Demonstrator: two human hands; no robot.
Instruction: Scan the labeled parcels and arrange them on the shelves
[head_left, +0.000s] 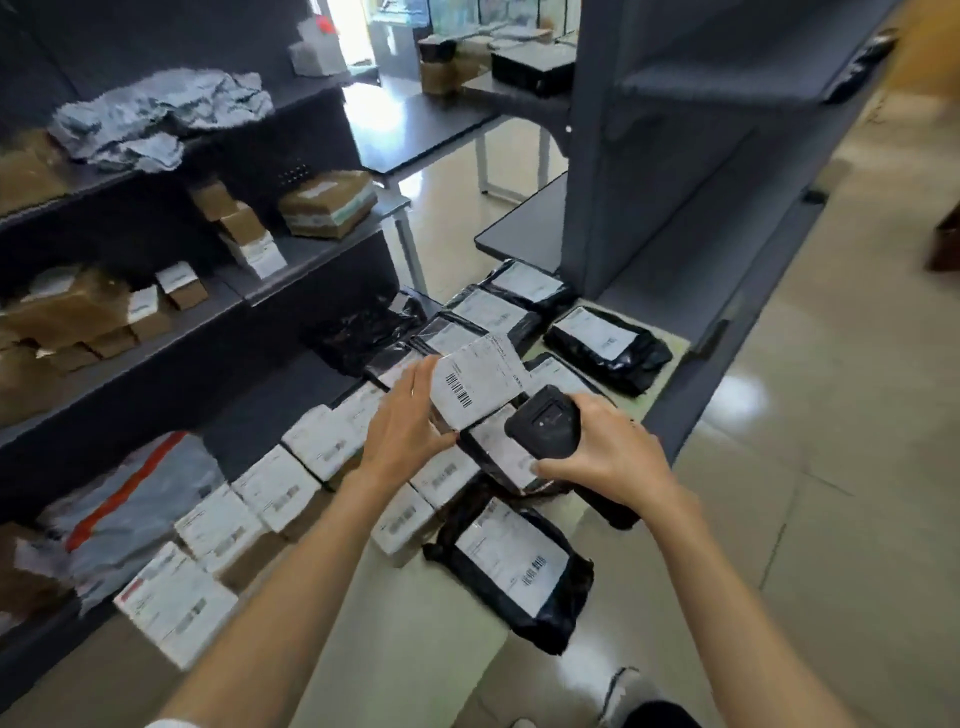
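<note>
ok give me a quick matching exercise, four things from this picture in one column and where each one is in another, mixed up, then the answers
Things
1. white-labelled parcel
2. black scanner
3. crumpled grey bag
4. black bag with barcode label

Places
A. on the upper left shelf
B. held in the right hand
C. lying on the low surface nearest the person
D. held up in the left hand

Pairs: 1-D, 2-B, 3-A, 4-C
</note>
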